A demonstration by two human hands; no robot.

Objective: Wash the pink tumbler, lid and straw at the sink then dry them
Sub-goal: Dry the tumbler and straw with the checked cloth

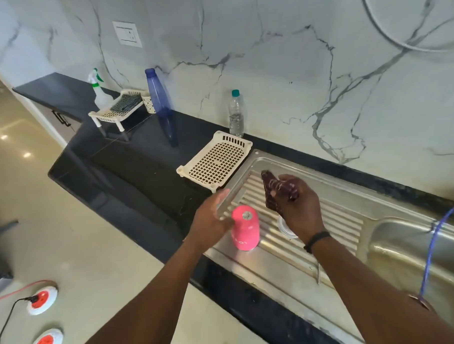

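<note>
Left hand (209,219) was spread open, palm just beside the pink tumbler (245,229), which stood upside down on the ribbed steel drainboard (334,219). Right hand (298,210) was clenched round a dark red cloth (272,189) above the clear lid (284,228), and the straw (319,273) lay near the front edge

Counter: black polished stone counter (131,160) held a cream perforated plastic tray (215,160), clear water bottle (236,114), blue bottle (160,96).
Drainboard: ribbed steel drainboard (334,219) carried an upturned pink tumbler (245,228).
</note>
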